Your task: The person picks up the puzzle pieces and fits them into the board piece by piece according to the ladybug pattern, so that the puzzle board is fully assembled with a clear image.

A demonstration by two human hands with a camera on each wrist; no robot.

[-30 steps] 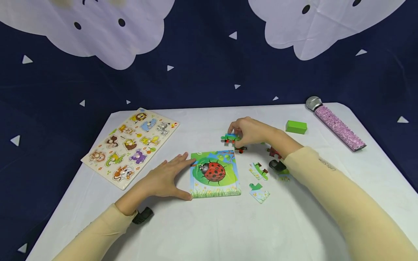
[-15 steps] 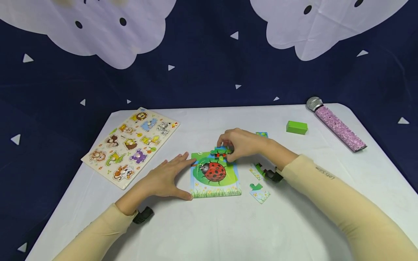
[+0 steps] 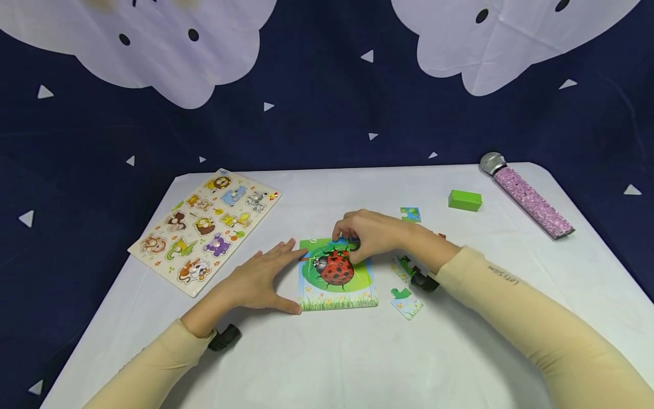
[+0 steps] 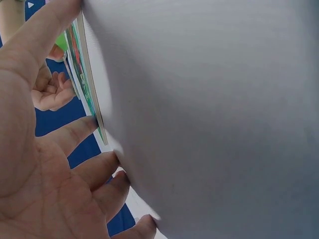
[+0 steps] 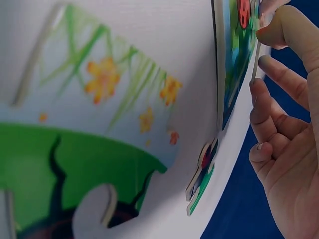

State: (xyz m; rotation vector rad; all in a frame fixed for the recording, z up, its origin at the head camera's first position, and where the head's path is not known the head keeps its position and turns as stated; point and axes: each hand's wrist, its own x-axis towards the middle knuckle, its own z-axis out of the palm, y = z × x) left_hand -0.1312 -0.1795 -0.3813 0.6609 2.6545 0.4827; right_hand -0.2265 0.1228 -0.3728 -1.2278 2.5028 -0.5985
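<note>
A square ladybug puzzle board (image 3: 337, 303) lies on the white table. My left hand (image 3: 258, 279) rests with spread fingers at its left side, index fingertip and thumb right at the edge. Above the board's upper part, my right hand (image 3: 378, 234) pinches a green and blue jigsaw piece (image 3: 337, 246) between thumb and fingers; the right wrist view shows the held piece as a thin edge. Right of the board lie loose jigsaw pieces, among them a grass-and-flower piece (image 3: 409, 307) and a blue-green piece (image 3: 411, 214). The right forearm partly hides others.
An animal peg puzzle (image 3: 199, 227) lies at the left. Toward the back right are a green block (image 3: 465, 200) and a pink glitter microphone (image 3: 531, 199). A dark blue cloth (image 3: 327, 136) with clouds hangs behind the table.
My right hand has carried the jigsaw piece from behind the board forward and left, down over the board's upper part. The left hand has stayed in place.
</note>
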